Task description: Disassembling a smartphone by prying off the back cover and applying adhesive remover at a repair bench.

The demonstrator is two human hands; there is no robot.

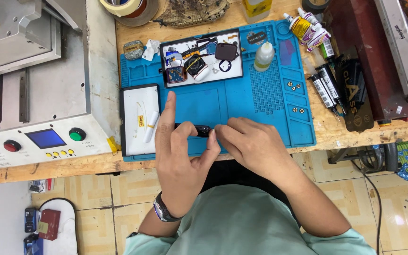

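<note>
Left hand (178, 151) at frame centre pinches a small black device (195, 129) between thumb and middle finger, index finger sticking straight up. Right hand (251, 144) closes on the device's right end, fingertips curled together; cannot tell if it holds a tool. Device sits just above the blue work mat (270, 94), near its lower edge. Upper centre: white parts tray (201, 59) full of small watch-like pieces, so disassembled bits are already sorted. Small white tray (140, 118) left of the hands holds a strip or two. Clear bottle (263, 55) stands untouched. Work looks mid-way, device not yet set down.
</note>
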